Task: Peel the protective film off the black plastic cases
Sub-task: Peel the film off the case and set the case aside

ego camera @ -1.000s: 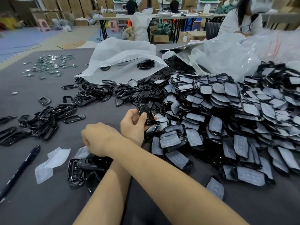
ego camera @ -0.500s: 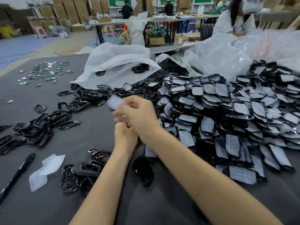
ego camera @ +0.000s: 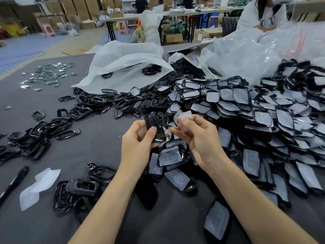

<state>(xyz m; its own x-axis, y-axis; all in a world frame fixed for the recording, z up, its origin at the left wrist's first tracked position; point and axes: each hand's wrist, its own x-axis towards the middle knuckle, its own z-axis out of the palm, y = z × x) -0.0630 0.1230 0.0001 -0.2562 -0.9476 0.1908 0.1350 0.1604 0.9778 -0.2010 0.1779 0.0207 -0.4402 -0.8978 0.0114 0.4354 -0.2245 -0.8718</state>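
A grey table (ego camera: 98, 152) fills the view. Taking the two hands as the centre of the dial, a broad heap of black plastic cases (ego camera: 246, 111), most with pale film on top, spreads from one o'clock round to five o'clock. Behind it, at one to two o'clock, lies a crumpled clear plastic bag (ego camera: 246, 55), and at twelve o'clock a white bag (ego camera: 126, 67) sags open with a few black parts inside. A looser pile of black frames (ego camera: 35, 136) sits at nine o'clock, well apart from the heap, and a scatter of small shiny metal pieces (ego camera: 51, 74) lies far out at ten o'clock. A small cluster of bare cases (ego camera: 79, 189) rests at seven o'clock.

Both forearms reach in from six o'clock. The left hand (ego camera: 139, 145) has thumb and fingers curled round one black case (ego camera: 154, 127), held tilted above the table just beside the near edge of the heap. The right hand (ego camera: 198, 136), at three o'clock from the case, pinches a translucent piece of protective film (ego camera: 184, 118) between thumb and fingertips; whether the film is joined to the case at any point cannot be told.

At eight o'clock a loose scrap of film (ego camera: 38, 187) lies flat on the table, and just beyond it a black pen (ego camera: 14, 182).
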